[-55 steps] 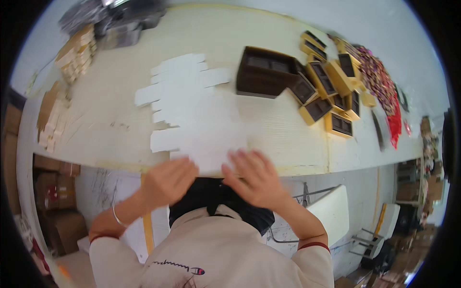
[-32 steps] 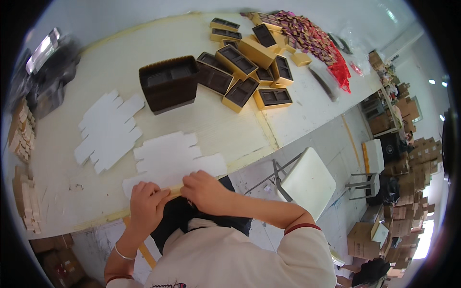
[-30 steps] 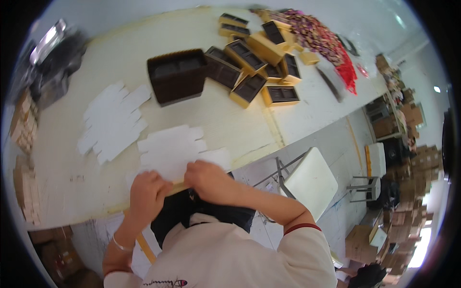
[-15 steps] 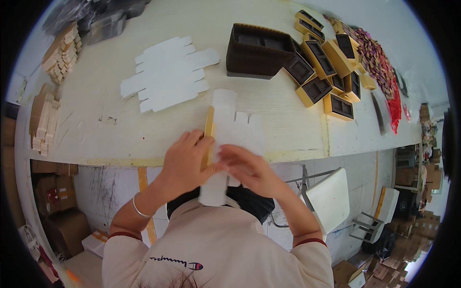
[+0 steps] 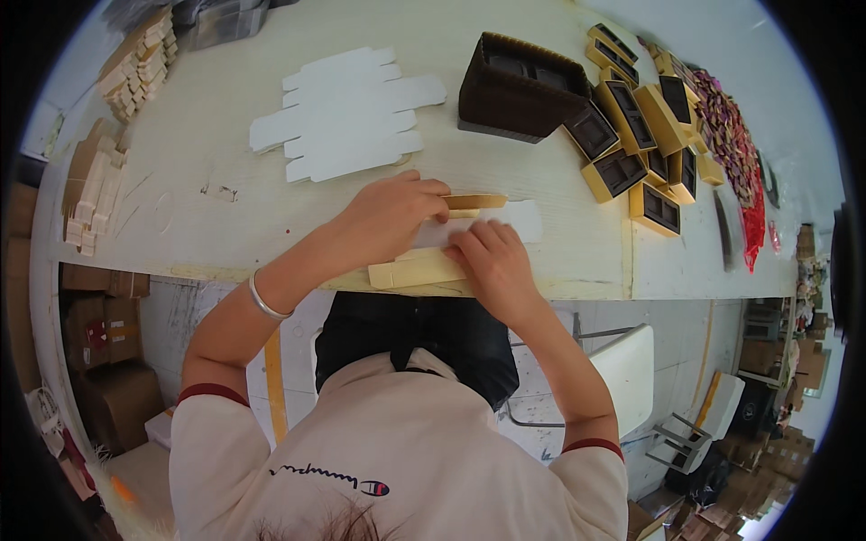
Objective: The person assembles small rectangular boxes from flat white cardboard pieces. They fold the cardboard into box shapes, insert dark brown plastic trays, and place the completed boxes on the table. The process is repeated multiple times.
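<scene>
Box blank (image 5: 469,236), white outside w/ gold-tan inner face, partly folded, lying flat at near edge of pale table (image 5: 180,207), right in front of torso. Left hand (image 5: 390,216) pressed palm-down on blank's left-middle part, fingers curled over a gold flap at top, thumb side toward table edge; flat pressing hold, not a full grip. Right hand (image 5: 492,261) touching same blank just right of left hand, fingers bent down on the fold by the long tan strip at table edge; pinching or only pressing, can't tell. White end of blank sticking out right past both hands. Metal bangle (image 5: 262,298) on left wrist. Further back on table: stack of flat white blanks (image 5: 347,113), apart from hands. Right of that, dark brown tray (image 5: 521,86) w/ inner compartments, upright. Beside it, cluster of gold boxes (image 5: 636,135) w/ dark inserts, lying at mixed angles, touching each other. Far right edge: red-pink packets (image 5: 735,153) in a strip. Far left: piles of small tan cardboard pieces (image 5: 95,180). Below table: white chair (image 5: 622,370), brown cartons (image 5: 108,379) on floor.
</scene>
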Demonstrator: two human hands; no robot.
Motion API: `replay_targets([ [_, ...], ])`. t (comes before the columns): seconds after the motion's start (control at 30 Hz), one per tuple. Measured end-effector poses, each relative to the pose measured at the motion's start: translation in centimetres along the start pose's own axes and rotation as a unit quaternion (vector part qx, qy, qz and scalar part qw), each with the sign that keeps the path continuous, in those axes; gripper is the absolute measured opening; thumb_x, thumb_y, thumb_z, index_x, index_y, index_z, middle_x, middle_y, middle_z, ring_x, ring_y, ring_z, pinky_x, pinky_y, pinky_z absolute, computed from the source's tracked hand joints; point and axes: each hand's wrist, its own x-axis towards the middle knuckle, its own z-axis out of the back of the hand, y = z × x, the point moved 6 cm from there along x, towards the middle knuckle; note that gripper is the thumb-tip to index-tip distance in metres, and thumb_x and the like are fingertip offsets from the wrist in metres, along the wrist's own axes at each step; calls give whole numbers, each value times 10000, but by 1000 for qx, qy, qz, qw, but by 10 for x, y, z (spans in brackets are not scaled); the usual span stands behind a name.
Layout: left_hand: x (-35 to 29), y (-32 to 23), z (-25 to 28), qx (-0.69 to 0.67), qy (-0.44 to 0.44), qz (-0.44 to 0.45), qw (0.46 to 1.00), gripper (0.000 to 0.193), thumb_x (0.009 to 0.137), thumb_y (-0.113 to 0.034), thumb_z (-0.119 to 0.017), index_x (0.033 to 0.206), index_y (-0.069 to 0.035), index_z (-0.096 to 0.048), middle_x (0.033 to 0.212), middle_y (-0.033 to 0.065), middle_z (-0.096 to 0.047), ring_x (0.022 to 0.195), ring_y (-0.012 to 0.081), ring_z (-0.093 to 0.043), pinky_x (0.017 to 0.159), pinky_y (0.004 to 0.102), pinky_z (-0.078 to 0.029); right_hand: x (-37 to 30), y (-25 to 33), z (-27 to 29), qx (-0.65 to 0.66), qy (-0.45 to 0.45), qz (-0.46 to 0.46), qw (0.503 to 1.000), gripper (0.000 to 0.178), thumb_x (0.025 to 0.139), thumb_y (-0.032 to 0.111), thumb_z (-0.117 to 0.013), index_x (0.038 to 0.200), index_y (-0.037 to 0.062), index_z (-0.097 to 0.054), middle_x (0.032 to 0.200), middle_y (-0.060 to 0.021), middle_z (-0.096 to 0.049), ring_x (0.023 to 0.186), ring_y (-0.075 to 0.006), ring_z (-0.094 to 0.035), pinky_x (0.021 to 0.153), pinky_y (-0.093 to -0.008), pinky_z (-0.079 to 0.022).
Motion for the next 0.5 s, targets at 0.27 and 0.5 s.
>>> replay_targets([
  [0.27, -22, -2, -7, -37, -45, -23, 998, 203, 775, 34, -593, 917, -81, -683, 1125, 18, -644, 857, 243, -535, 786, 346, -493, -27, 41, 2, -54, -61, 133, 988, 372, 751, 108, -653, 1084, -50, -599, 1069, -140, -540, 983, -278, -545, 840, -362, -452],
  [0.5, -25, -10, -8, -37, -33, -35, 998, 181, 783, -32, -641, 953, -76, -684, 1138, 30, -639, 899, 249, -528, 808, 345, -483, -15, 32, 13, 65, -14, 70, 995, 179, 743, 104, -666, 902, 24, -642, 899, -85, -577, 826, -256, -568, 707, -351, -476],
])
